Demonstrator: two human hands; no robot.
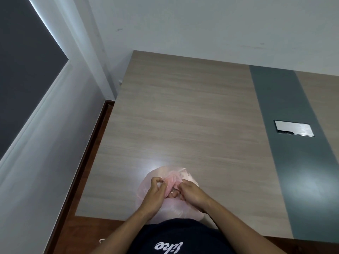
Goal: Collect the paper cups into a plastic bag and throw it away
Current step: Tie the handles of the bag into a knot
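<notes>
Left hand [156, 191], right hand [192, 192]: fingers pinched on thin translucent pink plastic bag [176, 208] neck, near table [183, 110] edge. Risk: film tears, knot slips.

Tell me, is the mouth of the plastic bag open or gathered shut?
Gathered shut: both hands, left hand and right hand, pinch the plastic bag mouth bunched together.

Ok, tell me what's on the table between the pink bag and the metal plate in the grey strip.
Nothing: the head view shows only bare wood-grain table between the pink plastic bag and the metal plate.
</notes>
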